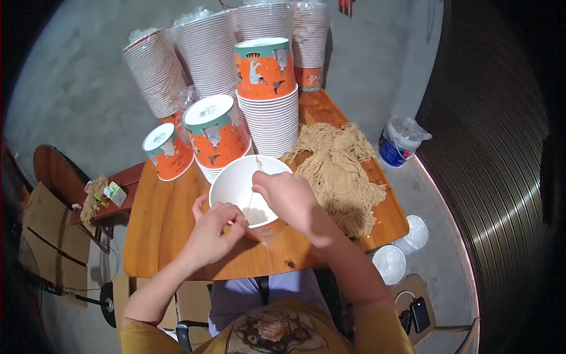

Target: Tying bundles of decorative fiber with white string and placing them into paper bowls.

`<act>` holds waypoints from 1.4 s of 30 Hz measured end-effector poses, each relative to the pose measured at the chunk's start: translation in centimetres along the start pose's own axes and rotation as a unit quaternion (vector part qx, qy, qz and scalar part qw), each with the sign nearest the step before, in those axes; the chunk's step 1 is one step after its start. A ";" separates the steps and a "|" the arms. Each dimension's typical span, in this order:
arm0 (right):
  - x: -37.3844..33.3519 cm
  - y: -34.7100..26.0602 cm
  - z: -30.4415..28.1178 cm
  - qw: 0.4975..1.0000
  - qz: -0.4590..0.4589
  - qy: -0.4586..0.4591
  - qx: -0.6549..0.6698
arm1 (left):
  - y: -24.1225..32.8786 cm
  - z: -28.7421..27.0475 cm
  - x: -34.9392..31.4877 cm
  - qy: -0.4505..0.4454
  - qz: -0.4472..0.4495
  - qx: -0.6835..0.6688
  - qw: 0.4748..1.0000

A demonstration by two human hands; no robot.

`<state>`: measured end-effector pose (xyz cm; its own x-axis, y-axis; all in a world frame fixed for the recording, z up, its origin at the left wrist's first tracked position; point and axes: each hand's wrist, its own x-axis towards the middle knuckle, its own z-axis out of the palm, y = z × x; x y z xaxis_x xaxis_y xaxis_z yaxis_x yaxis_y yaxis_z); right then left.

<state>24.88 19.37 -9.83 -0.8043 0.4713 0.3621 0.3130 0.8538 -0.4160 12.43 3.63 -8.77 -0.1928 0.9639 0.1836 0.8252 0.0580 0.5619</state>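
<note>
A white-lined paper bucket [227, 187] with an orange outside is tilted toward me near the table's front, its mouth facing up. My left hand [215, 233] is closed at its near left rim, with fingers curled along the wall. My right hand [287, 199] reaches over the opening, thumb and fingers pinched on a thin tan string [252, 199]. That string runs down inside the bucket, and a short end shows above my fingers at the far rim. Whether the left fingertips also pinch the string is hidden. A heap of loose tan strings [339, 183] lies to the right.
Behind the bucket stand upside-down orange-and-green buckets [215, 133] and a tall nested stack [268, 121]. Plastic-wrapped stacks [206, 53] line the wooden table's [171, 236] back. On the floor at right are a blue pail [394, 147] and white tubs [389, 264]; a phone [420, 314] rests nearby.
</note>
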 end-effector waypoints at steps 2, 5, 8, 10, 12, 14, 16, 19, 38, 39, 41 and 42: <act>0.3 -0.2 -0.1 1.000 -0.001 -0.005 -0.001 | -0.1 0.3 -0.5 0.055 0.078 0.037 0.995; 0.3 -0.1 -0.1 1.000 -0.003 -0.019 -0.006 | 0.0 1.3 -1.0 0.067 0.099 0.040 0.992; 0.5 -0.2 0.2 1.000 -0.003 -0.026 -0.004 | -1.5 1.9 -0.5 0.052 0.163 0.052 0.984; 0.4 -0.3 0.2 1.000 -0.003 -0.024 -0.002 | -2.2 2.1 -0.5 0.051 0.188 0.037 0.980; 0.3 -0.2 0.2 1.000 -0.005 0.018 0.023 | -2.7 1.9 -0.2 0.049 0.233 0.044 0.970; -0.2 0.7 -0.1 0.990 -0.057 0.072 0.105 | -3.0 1.2 -0.1 0.038 0.259 0.056 0.963; -0.3 1.1 -1.1 0.952 -0.230 0.182 0.091 | -3.4 -1.3 -0.9 0.038 0.243 0.034 0.969; -1.3 0.9 -1.6 0.943 -0.273 0.028 0.187 | -4.2 -5.5 -2.0 0.042 0.197 -0.068 0.977; 25.8 -8.6 23.6 0.568 0.181 0.031 0.802 | -23.7 -13.6 -6.7 0.403 -0.092 -0.437 0.799; 26.0 -8.4 24.7 0.582 0.192 0.031 0.790 | -24.1 -12.3 -6.4 0.391 -0.083 -0.464 0.790; 25.5 -8.5 26.7 0.554 0.245 0.048 0.794 | -24.6 -10.8 -5.7 0.374 -0.127 -0.456 0.798; 25.3 -8.3 27.3 0.557 0.228 0.059 0.797 | -25.1 -10.3 -5.2 0.355 -0.135 -0.450 0.808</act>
<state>-11.90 18.18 -20.00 -0.7564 0.6502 -0.0716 -0.4497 -0.5964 -0.6650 -12.70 -5.48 -15.54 -0.8210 0.5369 0.1940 0.0435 -0.2800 0.9590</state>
